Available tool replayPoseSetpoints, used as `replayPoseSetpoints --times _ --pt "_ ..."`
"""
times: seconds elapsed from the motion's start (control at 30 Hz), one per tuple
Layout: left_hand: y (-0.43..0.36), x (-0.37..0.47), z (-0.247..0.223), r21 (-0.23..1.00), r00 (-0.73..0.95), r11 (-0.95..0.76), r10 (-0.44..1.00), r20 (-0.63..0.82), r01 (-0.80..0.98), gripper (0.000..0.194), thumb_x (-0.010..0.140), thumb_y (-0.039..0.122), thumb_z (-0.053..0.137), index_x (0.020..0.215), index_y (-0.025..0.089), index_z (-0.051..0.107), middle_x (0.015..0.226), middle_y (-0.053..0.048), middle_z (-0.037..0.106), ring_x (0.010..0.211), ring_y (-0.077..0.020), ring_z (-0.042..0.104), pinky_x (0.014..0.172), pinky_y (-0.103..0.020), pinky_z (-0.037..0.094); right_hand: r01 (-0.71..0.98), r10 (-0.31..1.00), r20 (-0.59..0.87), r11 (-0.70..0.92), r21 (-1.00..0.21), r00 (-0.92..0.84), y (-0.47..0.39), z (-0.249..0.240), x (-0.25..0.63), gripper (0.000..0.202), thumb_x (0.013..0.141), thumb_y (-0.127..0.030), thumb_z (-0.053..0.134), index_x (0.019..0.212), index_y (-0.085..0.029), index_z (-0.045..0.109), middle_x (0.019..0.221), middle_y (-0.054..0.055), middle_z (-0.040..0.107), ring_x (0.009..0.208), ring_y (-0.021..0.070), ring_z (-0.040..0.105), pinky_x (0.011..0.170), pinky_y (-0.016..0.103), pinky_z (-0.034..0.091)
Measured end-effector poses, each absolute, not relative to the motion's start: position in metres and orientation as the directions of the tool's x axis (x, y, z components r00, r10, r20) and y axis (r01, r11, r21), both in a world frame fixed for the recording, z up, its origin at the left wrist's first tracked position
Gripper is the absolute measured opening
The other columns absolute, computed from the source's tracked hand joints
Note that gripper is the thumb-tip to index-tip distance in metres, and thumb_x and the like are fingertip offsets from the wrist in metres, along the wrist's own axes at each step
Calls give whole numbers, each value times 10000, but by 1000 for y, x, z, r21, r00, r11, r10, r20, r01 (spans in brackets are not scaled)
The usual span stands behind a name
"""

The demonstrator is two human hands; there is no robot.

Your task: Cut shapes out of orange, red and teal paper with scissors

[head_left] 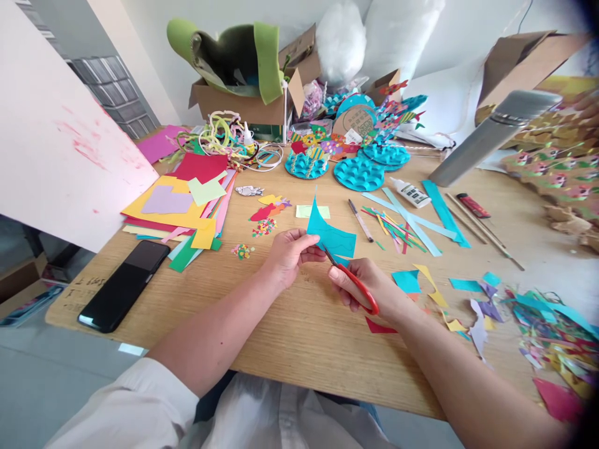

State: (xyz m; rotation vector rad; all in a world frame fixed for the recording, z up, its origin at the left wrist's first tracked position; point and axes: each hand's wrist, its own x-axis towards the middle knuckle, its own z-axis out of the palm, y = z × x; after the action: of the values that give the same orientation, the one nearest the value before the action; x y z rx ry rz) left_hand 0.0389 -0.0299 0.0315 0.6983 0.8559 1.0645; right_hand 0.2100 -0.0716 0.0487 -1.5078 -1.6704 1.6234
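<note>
In the middle of the head view, my left hand (291,254) pinches a piece of turquoise paper (334,234) by its left edge. A faint drawn curve runs across the paper, and its upper left corner tapers to a thin point. My right hand (358,284) is closed around red-handled scissors (356,288). Their blades reach into the lower part of the paper, close to my left fingertips. Cut paper fish (262,213) and small confetti dots (264,227) lie beyond my left hand. Behind the turquoise paper is a pale green slip (304,211).
A black phone (124,287) and stacked coloured paper (180,202) lie left. Blue textured discs (359,174) stand at the back. Right are a glue bottle (412,192), a pen (360,220), paper strips (412,218), a grey tumbler (491,140) and paper scraps (556,330).
</note>
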Motion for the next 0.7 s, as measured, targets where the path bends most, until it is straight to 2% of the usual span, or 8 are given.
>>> replayPoseSetpoints --times 0.27,0.7 --pt "-30 39 30 838 233 330 940 -250 -435 237 625 289 789 697 117 643 654 -39 674 566 -131 635 624 -280 542 442 838 -413 -238 -865 -357 -71 49 209 561 757 -689 650 577 -171 534 484 8 567 390 96 512 386 194 343" --pt "-29 38 29 827 241 342 936 -257 -445 226 616 276 777 702 104 659 665 -62 697 551 -128 634 609 -266 538 352 828 -418 -289 -890 -375 -74 56 207 602 744 -747 612 627 -159 561 497 -3 557 402 82 489 410 198 359"
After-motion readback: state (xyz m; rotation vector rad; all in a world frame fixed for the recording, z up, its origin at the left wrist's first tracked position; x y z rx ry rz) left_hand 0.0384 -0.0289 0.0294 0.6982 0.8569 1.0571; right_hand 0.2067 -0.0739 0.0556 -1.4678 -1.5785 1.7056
